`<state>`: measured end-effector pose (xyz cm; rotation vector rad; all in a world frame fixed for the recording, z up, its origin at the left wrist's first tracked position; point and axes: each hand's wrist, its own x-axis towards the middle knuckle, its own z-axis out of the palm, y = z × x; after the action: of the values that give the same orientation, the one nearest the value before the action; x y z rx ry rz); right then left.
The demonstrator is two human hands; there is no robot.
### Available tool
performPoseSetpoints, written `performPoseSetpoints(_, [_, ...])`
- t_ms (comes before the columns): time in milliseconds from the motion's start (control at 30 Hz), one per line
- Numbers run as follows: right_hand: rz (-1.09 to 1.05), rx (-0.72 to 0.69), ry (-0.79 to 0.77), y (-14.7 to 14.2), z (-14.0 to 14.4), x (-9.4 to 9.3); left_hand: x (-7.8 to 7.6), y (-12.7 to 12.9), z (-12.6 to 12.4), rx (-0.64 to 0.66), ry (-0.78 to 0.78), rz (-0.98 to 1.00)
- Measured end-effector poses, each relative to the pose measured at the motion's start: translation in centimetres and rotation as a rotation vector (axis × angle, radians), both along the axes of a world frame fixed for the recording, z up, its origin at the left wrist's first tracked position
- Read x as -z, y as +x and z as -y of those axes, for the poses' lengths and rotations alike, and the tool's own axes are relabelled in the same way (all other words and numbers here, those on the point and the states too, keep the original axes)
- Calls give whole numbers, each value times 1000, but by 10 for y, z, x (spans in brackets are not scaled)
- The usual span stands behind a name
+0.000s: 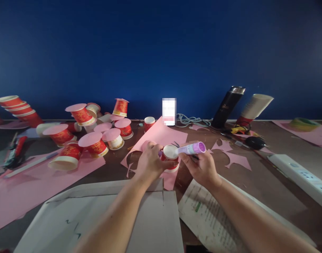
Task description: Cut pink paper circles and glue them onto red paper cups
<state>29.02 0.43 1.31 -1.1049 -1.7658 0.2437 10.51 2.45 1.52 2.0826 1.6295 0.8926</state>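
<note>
In the middle of the desk an upside-down red paper cup (170, 151) shows its pale base facing up. My left hand (150, 159) is wrapped round the cup's left side, thumb across its front. A purple glue stick (190, 148) lies tilted in my right hand (201, 164), its tip touching or very close to the right edge of the cup's base. Something small and purple peeks out by the left fingers; I cannot make out what it is. Beneath and behind the cup lies a pink paper sheet (164, 135).
Several red cups topped with pink paper discs (90, 140) stand at left, beside stacked cups (20, 109). At right are a black thermos (228, 107), pale paper cups (257, 105), pink scraps (237, 160) and a power strip (303, 177). White card (102, 214) and a printed sheet (203, 207) lie in front.
</note>
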Motion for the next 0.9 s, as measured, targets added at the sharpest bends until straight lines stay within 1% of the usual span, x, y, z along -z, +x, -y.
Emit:
performPoseSetpoints(100, [25,1,-10,-2,0,0,-1,1,2,-1,30,-19])
performPoseSetpoints(300, [57,170,-31,6,-9,5,1,0,3,27,82,-18])
performPoseSetpoints(367, [34,189,-39,7,-9,5,2,-1,3,27,93,-22])
performPoseSetpoints(433, [-2,142,-44,6,-6,4,2,0,2,15,93,-39])
performPoseSetpoints(567, [8,-19,-25,-1,2,-2,0,1,2,-19,33,-82])
performPoseSetpoints(633, [31,-40,-23,-2,3,-2,-1,2,3,-28,37,-88])
performPoseSetpoints(700, [45,1,-25,-1,1,0,-1,2,4,-29,74,-91])
performPoseSetpoints(833, [27,151,-32,6,-7,5,0,2,6,-22,123,-116])
performPoseSetpoints(900, [-20,154,-50,7,-8,6,0,2,7,-36,141,-138])
